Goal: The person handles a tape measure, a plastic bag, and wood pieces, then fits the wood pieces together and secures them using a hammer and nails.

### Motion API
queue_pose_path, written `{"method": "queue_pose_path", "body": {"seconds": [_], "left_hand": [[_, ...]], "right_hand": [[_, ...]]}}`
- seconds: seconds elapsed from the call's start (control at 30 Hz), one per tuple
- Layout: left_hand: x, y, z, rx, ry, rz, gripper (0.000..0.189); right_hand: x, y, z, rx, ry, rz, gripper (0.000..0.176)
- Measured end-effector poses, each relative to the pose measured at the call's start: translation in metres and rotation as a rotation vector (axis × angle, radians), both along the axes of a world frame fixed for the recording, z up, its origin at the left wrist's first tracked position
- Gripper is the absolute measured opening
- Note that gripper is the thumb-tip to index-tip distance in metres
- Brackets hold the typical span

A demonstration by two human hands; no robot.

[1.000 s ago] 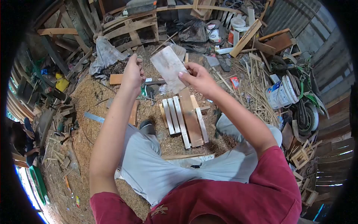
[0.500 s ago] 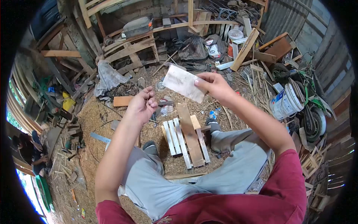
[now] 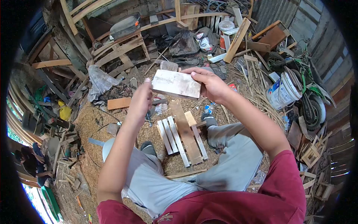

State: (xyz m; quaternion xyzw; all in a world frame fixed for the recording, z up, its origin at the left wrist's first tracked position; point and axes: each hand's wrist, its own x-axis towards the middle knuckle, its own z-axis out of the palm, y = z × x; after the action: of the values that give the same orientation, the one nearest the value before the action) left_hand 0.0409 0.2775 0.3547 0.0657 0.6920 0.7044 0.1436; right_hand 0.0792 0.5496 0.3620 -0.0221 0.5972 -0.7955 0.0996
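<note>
A pale, flat-sided wooden block (image 3: 176, 83) is held up in front of me, its broad whitish face toward me and a darker long side showing below. My right hand (image 3: 210, 84) grips its right end, thumb on the broad face and fingers behind. At the opposite end is my left hand (image 3: 141, 99), with its thumb up against the block's edge and its fingers curled, partly hidden. Beneath the block, between my feet, stands a small slatted wooden stand (image 3: 169, 134) with a brown board (image 3: 185, 130) lying across it.
Wood shavings and scraps cover the floor. A white bucket (image 3: 285, 91) and a motorbike (image 3: 315, 108) stand at right. Planks lean near a paint pail (image 3: 226, 28) at the back. Another person (image 3: 31, 162) sits at far left. An orange-brown board (image 3: 119, 103) lies beyond my left hand.
My left hand has come up from beside the block to its left end. The block has tilted, so its thick side now shows. The view has shifted slightly.
</note>
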Motion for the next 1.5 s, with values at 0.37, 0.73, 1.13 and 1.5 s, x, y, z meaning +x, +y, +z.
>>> {"method": "queue_pose_path", "body": {"seconds": [0.37, 0.73, 1.13, 1.5], "left_hand": [[0.0, -0.013, 0.002, 0.169, -0.254, -0.009, 0.034], [0.005, -0.032, -0.003, 0.308, -0.523, -0.168, 0.027], [0.021, -0.031, 0.01, -0.15, 0.531, -0.047, 0.029], [0.018, -0.036, 0.004, -0.299, 0.646, -0.017, 0.036]], "right_hand": [[0.011, -0.009, 0.0, -0.02, 0.109, 0.103, 0.06], [0.01, 0.005, -0.006, 0.277, 0.203, 0.262, 0.081], [0.03, -0.022, 0.001, 0.58, 0.71, -0.187, 0.056], [0.03, -0.018, 0.001, 0.597, 0.853, -0.237, 0.033]]}}
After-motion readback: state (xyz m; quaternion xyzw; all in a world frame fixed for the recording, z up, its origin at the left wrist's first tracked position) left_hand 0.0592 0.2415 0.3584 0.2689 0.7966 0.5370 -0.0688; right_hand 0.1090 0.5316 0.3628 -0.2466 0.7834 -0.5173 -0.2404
